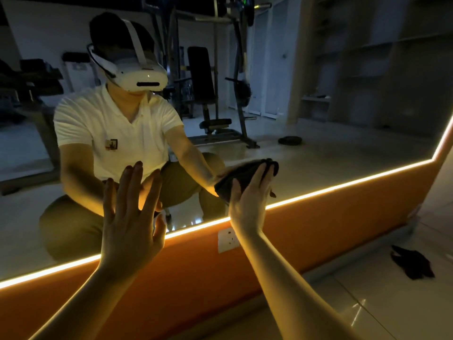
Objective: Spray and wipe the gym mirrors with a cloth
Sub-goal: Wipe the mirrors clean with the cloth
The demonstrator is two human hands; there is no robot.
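The right hand [250,192] lies flat, fingers straight, pressing a dark, crumpled cloth [239,171] against the smooth mirror [318,133] near its lower edge. At nine o'clock from it, the left hand [130,217] is unclenched, fingers spread, holding nothing, its palm towards the glass. A thin glowing light strip [343,185] borders the mirror above a matte orange wall panel [318,229]. At six o'clock sits a square white socket [228,240]. At four o'clock a second rumpled dark rag [411,265] lies on the glossy tiled floor [392,303].
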